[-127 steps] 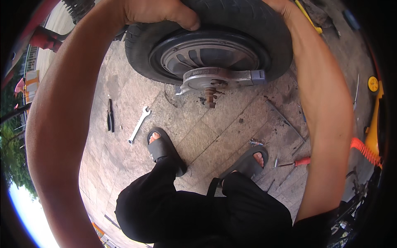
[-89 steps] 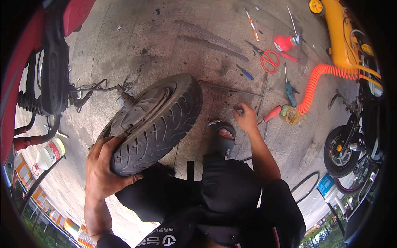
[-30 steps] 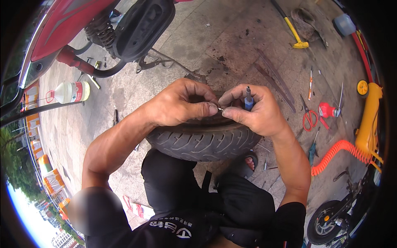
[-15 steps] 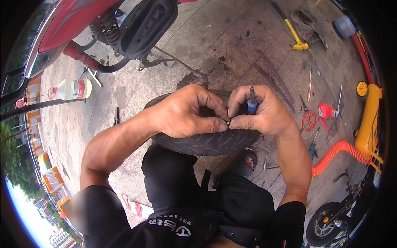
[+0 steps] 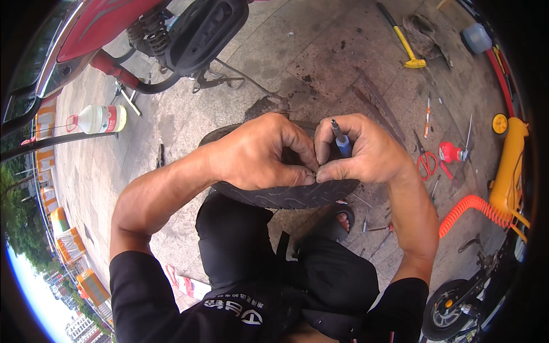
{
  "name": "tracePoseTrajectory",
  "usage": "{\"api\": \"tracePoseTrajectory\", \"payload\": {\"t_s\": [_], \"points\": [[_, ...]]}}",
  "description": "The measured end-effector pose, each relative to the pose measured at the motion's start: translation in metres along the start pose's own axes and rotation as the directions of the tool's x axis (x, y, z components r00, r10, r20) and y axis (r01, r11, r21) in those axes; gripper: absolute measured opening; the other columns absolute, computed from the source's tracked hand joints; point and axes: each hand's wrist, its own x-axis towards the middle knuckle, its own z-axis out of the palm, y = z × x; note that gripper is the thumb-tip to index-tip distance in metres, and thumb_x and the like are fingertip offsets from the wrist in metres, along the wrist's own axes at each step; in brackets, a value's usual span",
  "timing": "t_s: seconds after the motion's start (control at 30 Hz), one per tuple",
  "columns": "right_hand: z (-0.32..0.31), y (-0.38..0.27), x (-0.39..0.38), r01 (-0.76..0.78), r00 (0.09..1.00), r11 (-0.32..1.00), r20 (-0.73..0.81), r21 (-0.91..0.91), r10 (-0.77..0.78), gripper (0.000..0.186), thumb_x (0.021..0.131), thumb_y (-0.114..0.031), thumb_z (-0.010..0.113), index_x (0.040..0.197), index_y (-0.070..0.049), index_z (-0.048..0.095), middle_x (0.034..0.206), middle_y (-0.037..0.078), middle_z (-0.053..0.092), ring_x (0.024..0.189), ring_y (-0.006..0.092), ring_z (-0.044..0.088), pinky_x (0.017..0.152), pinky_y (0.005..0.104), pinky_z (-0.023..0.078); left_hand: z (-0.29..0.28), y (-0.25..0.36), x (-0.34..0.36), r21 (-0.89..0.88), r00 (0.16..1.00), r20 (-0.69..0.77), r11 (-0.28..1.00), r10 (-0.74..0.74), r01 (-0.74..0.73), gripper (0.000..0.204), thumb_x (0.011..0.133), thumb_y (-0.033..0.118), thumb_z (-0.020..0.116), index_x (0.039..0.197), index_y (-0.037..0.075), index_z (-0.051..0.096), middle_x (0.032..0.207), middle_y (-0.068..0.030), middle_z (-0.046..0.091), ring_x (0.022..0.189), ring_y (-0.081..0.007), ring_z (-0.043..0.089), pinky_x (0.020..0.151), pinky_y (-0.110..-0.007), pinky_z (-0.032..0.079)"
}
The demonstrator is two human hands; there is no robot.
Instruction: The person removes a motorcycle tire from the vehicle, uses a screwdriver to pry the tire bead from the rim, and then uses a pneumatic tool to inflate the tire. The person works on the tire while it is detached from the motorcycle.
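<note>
Over the black tire (image 5: 274,197), which lies between my forearms above my knees, my hands meet with fingertips close together. My left hand (image 5: 257,151) pinches a tiny metal piece (image 5: 314,175) between thumb and finger, too small to make out. My right hand (image 5: 366,150) has thumb and forefinger at the same piece, and its fingers also hold a blue-handled tool (image 5: 342,143), metal tip pointing up. Most of the wheel's hub is hidden behind my hands.
A red scooter (image 5: 94,26) stands upper left, near a plastic bottle (image 5: 103,119). Right of me lie a yellow-headed hammer (image 5: 413,62), orange-handled scissors (image 5: 426,164), a red can (image 5: 450,151), a yellow compressor (image 5: 506,166) with coiled orange hose (image 5: 472,208), and a small-wheeled vehicle (image 5: 446,306).
Earlier I gripped the tilted wheel; it has since settled under my hands, which came together on small items. Over the last half second, the blue tool shifted slightly left.
</note>
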Motion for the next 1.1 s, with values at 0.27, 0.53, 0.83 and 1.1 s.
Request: {"api": "tracePoseTrajectory", "payload": {"t_s": [0.27, 0.53, 0.83, 1.1], "points": [[0.010, 0.004, 0.000, 0.264, 0.916, 0.945, -0.256, -0.195, -0.309, 0.014, 0.079, 0.003, 0.077, 0.090, -0.001, 0.067, 0.091, 0.007, 0.068, 0.086, 0.0162, 0.065, 0.079, 0.0305, 0.051, 0.004, -0.002, -0.004, -0.162, 0.967, -0.245, 0.986, -0.066, 0.026, 0.015, 0.084, 0.003, 0.080, 0.095, -0.002, 0.072, 0.092, -0.0078, 0.072, 0.086, -0.0162, 0.068, 0.078, -0.029, 0.054], [0.034, 0.003, 0.014, 0.333, 0.632, 0.707, -0.409, -0.624, -0.659, 0.015, 0.082, 0.002, 0.072, 0.093, -0.002, 0.062, 0.093, 0.012, 0.065, 0.082, 0.0224, 0.066, 0.072, 0.0320, 0.053, 0.009, -0.002, -0.007, -0.726, 0.925, -0.330, 0.676, -0.187, -0.123, 0.028, 0.087, 0.011, 0.080, 0.107, -0.005, 0.069, 0.090, -0.0096, 0.072, 0.079, -0.0143, 0.067, 0.074, -0.027, 0.055], [0.034, 0.000, 0.024, 0.340, 0.547, 0.655, -0.425, -0.675, -0.722, 0.023, 0.078, 0.005, 0.077, 0.094, -0.004, 0.064, 0.095, 0.012, 0.068, 0.083, 0.0237, 0.068, 0.072, 0.0323, 0.055, 0.013, -0.007, 0.002, -0.822, 0.912, -0.400, 0.475, -0.091, -0.313, 0.024, 0.090, 0.008, 0.077, 0.109, -0.002, 0.069, 0.094, -0.0079, 0.071, 0.079, -0.0146, 0.066, 0.073, -0.026, 0.054], [0.036, -0.005, 0.019, 0.397, 0.607, 0.764, -0.480, -0.508, -0.634, 0.027, 0.074, 0.007, 0.079, 0.093, -0.004, 0.063, 0.089, 0.010, 0.070, 0.081, 0.0222, 0.070, 0.072, 0.0321, 0.055, 0.010, -0.007, 0.000, -0.837, 0.946, -0.304, 0.506, -0.111, -0.209, 0.023, 0.088, 0.010, 0.078, 0.105, -0.003, 0.069, 0.093, -0.0088, 0.070, 0.079, -0.0165, 0.065, 0.073, -0.028, 0.054]]}}
